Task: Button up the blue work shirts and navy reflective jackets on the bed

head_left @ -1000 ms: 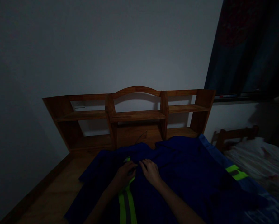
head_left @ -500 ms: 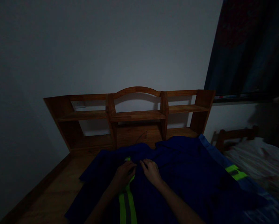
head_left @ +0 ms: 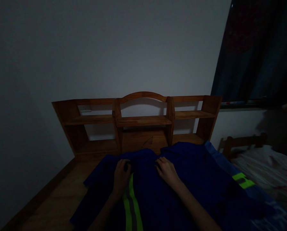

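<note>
A dark blue work jacket [head_left: 148,192] with a yellow-green and grey reflective stripe lies spread over the wooden bed. My left hand [head_left: 121,175] rests on its upper left part, just beside the top of the stripe, with thumb and fingers curled together on the cloth. Farther right, my right hand [head_left: 168,170] has its fingers bent down and pinched on the same cloth. A stretch of blue fabric lies between the two hands. Dim light hides the folds under the fingertips.
Behind the jacket stands a wooden headboard [head_left: 143,121] with open shelves, against a pale wall [head_left: 138,48]. Bare bed boards [head_left: 59,195] show at left. Lighter blue cloth with a green stripe [head_left: 243,180] lies right, beside pale plastic-looking sheeting [head_left: 266,166]. A dark curtain [head_left: 249,64] hangs upper right.
My hands, close together before, have moved apart: the left went left and slightly up, the right went right and slightly up. The top of the reflective stripe now shows lower.
</note>
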A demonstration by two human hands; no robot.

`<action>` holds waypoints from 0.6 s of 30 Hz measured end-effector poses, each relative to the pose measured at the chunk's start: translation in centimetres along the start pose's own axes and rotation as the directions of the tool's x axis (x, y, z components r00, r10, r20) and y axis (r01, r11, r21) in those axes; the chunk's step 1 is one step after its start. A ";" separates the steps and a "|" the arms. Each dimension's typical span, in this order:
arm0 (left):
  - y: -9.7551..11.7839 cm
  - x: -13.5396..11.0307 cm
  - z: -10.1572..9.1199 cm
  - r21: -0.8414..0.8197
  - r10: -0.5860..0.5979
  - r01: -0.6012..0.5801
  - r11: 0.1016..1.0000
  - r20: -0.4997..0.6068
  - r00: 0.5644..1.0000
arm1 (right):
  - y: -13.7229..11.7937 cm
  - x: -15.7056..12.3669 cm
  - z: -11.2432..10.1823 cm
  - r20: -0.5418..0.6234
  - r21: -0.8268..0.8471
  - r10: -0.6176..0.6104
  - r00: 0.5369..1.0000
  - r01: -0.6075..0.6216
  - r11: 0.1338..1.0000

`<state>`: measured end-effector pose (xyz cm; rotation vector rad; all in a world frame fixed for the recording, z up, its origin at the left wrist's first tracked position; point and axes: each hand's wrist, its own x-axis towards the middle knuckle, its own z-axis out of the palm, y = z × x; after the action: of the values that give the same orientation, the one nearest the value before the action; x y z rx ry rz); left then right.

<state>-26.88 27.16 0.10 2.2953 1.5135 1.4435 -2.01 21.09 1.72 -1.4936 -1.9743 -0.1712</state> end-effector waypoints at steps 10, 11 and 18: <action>4.7 1.0 1.6 0.288 0.269 -0.333 0.898 0.241 0.933 | 2.1 -1.9 1.5 -0.142 0.228 0.185 0.972 -0.150 0.962; 5.6 1.2 2.1 0.247 0.279 -0.349 0.904 0.278 0.919 | 2.1 -1.8 1.4 -0.148 0.242 0.183 0.972 -0.144 0.960; 7.1 0.7 7.3 -0.073 0.388 -0.388 0.919 0.348 0.854 | 2.0 -2.0 0.2 -0.167 0.277 0.170 0.971 -0.119 0.953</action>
<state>-16.68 27.04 -0.17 2.7864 0.9886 0.9902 -0.06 20.28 -0.09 -1.3861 -1.6566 0.0152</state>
